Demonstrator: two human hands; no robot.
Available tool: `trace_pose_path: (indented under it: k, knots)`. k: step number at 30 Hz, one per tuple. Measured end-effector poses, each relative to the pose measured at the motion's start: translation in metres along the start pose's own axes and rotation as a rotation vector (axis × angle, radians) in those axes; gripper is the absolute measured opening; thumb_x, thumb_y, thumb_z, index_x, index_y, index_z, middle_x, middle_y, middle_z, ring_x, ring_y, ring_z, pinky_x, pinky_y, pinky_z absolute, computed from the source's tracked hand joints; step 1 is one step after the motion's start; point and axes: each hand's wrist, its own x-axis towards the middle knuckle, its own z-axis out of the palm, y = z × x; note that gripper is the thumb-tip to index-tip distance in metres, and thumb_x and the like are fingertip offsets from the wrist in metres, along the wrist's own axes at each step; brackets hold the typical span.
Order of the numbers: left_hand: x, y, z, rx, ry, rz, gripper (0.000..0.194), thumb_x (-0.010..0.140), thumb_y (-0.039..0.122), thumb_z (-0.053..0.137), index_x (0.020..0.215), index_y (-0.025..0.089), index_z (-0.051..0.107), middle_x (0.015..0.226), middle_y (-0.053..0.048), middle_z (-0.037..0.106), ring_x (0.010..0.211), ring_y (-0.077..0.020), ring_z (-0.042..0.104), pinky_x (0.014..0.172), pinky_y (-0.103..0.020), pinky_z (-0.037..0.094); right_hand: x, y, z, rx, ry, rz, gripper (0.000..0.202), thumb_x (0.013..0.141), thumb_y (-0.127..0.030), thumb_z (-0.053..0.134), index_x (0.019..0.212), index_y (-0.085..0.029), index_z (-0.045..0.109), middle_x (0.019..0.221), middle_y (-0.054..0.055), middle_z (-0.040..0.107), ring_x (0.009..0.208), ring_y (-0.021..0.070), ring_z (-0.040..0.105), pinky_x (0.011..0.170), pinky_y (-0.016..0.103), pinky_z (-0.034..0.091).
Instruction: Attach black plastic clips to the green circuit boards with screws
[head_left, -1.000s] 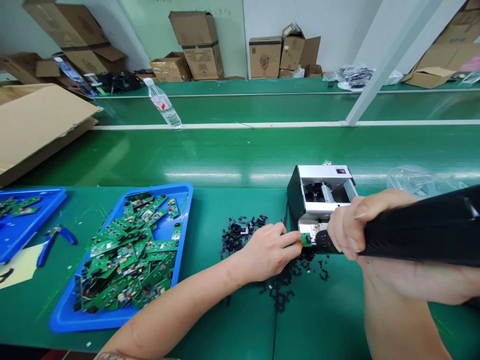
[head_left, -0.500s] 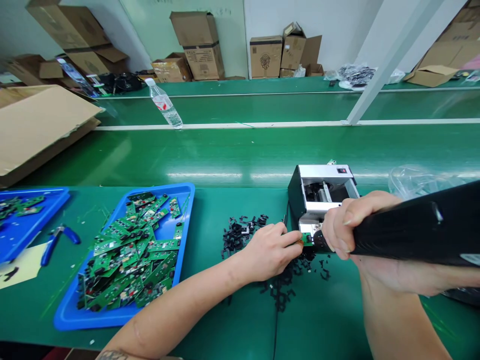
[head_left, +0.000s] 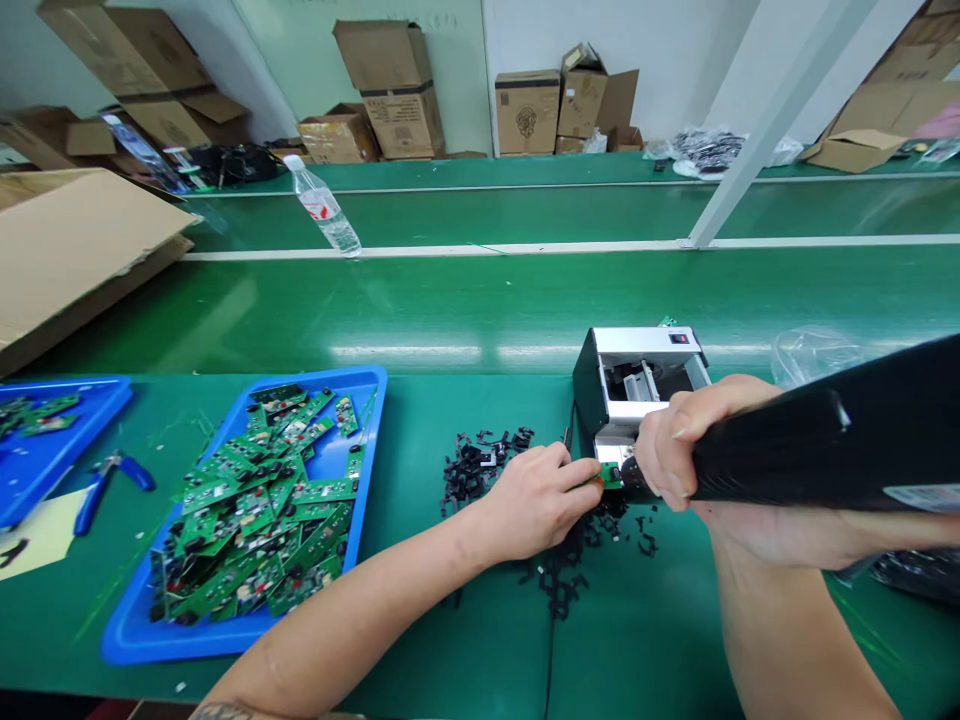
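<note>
My left hand [head_left: 541, 500] pinches a small green circuit board [head_left: 611, 475] between thumb and fingers, just in front of a silver-and-black screw feeder [head_left: 641, 375]. My right hand [head_left: 675, 450] is wrapped round a long black electric screwdriver [head_left: 810, 440]. Its dark nose points left and meets the board's right end; the very tip is hidden. Beneath and behind my left hand lie many small black plastic parts [head_left: 472, 475], some loose on the green mat.
A blue tray [head_left: 379, 440] heaped with green circuit boards stands left, with blue-handled cutters [head_left: 94, 505] and another blue tray [head_left: 71, 470] beyond. A water bottle [head_left: 326, 210], cardboard boxes [head_left: 527, 115] and a white post [head_left: 780, 130] are farther back. Clear plastic bag [head_left: 814, 355] lies right.
The whole view has shifted slightly left. The screwdriver's rear end appears a little higher. Both hands keep their grips, and the board stays against the screwdriver's nose.
</note>
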Motion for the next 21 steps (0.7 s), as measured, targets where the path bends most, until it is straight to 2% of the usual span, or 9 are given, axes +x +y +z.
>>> trace_pose_path:
  k: [7,16,19,21]
  knots:
    - [0.001,0.001,0.0,-0.022,0.033,0.0,0.017,0.099,0.019,0.048,0.103,0.021,0.064,0.121,-0.001,0.063,0.08,-0.0196,0.044,0.067,-0.038,0.038,-0.004,0.008,0.0,0.04,0.006,-0.059,0.065,0.085,-0.078,0.052,0.096,-0.019,0.075,0.056,-0.001,0.055,0.041,0.0137,0.049,0.042,0.028,0.039]
    - [0.001,0.0,-0.001,-0.027,0.017,-0.003,0.016,0.1,0.022,0.048,0.101,0.02,0.064,0.118,-0.004,0.065,0.08,-0.0191,0.046,0.069,-0.037,0.04,0.004,-0.001,0.008,-0.071,0.019,0.007,0.076,0.078,-0.089,0.045,0.077,-0.019,0.074,0.05,0.0,0.055,0.035,0.0131,0.048,0.039,0.028,0.038]
    - [0.0,0.0,0.0,-0.035,0.018,-0.002,0.016,0.101,0.021,0.047,0.103,0.02,0.063,0.12,-0.005,0.065,0.08,-0.0188,0.049,0.07,-0.036,0.041,0.004,-0.003,0.006,-0.059,0.093,0.051,0.072,0.074,-0.088,0.053,0.068,-0.018,0.07,0.05,0.002,0.057,0.033,0.0137,0.047,0.035,0.029,0.036]
    - [-0.001,0.0,0.002,-0.066,0.034,0.001,0.016,0.101,0.02,0.047,0.106,0.019,0.062,0.121,-0.007,0.066,0.082,-0.0186,0.051,0.071,-0.036,0.043,0.001,-0.007,-0.002,-0.023,0.208,0.036,0.065,0.079,-0.082,0.054,0.082,-0.02,0.072,0.052,0.001,0.058,0.035,0.0149,0.049,0.035,0.029,0.037]
